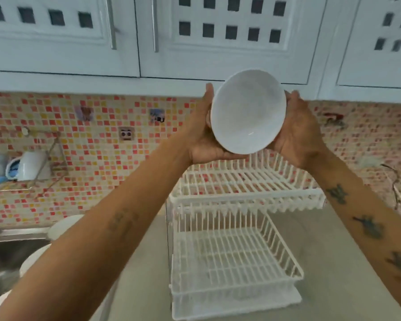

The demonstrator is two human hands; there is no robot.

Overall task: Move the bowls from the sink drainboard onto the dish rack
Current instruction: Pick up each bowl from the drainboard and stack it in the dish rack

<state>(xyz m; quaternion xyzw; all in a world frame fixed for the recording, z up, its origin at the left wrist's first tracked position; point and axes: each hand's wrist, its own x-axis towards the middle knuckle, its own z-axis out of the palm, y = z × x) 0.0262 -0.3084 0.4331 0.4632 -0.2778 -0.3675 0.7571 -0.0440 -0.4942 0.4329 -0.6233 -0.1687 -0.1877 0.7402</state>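
A white bowl (248, 112) is held up in the air with its hollow side facing me. My left hand (203, 135) grips its left rim and my right hand (298, 133) cups its right side. Just below the bowl stands a white two-tier wire dish rack (232, 256); both its upper shelf (248, 184) and its lower basket hold nothing. More white bowls (63, 225) sit at the left by the sink, partly hidden behind my left forearm.
A steel sink (7, 256) lies at the lower left. White wall cabinets (195, 54) hang close above the bowl. A mosaic tile wall (102, 147) runs behind, with a wire holder carrying a white cup (30, 166) at the left. Grey countertop (333, 251) surrounds the rack.
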